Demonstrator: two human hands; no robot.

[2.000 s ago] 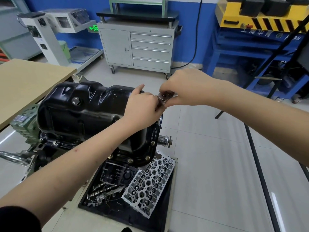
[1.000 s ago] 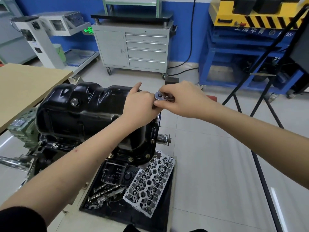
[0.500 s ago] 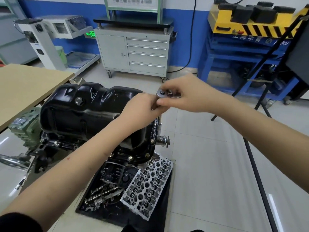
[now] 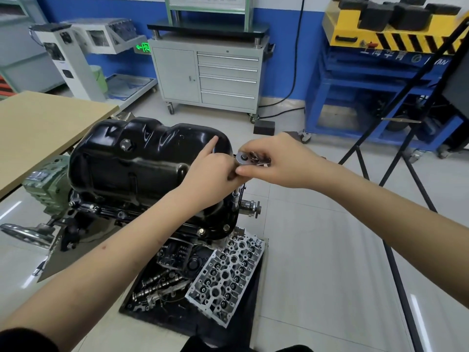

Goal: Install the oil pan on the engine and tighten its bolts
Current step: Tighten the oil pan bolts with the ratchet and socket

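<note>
The glossy black oil pan (image 4: 142, 158) sits upside-up on the engine (image 4: 106, 212), with brass-coloured bolts (image 4: 201, 231) along its near flange. My right hand (image 4: 276, 161) grips the handle of a chrome ratchet (image 4: 245, 157) held level above the pan's right end. An extension with a socket (image 4: 236, 195) drops from the ratchet head to the flange. My left hand (image 4: 210, 174) holds the extension just under the head, index finger pointing up over the pan.
On the floor below the engine lies a black tray (image 4: 162, 316) with a cylinder head (image 4: 225, 275), camshafts (image 4: 160, 285) and an oil filter. A wooden table (image 4: 38, 128) stands at left, a grey tool cabinet (image 4: 210, 74) behind, black tripod legs (image 4: 396, 174) at right.
My right hand has swung the ratchet handle back and forth in small arcs while my left hand stayed at the ratchet head. The view shifted slightly.
</note>
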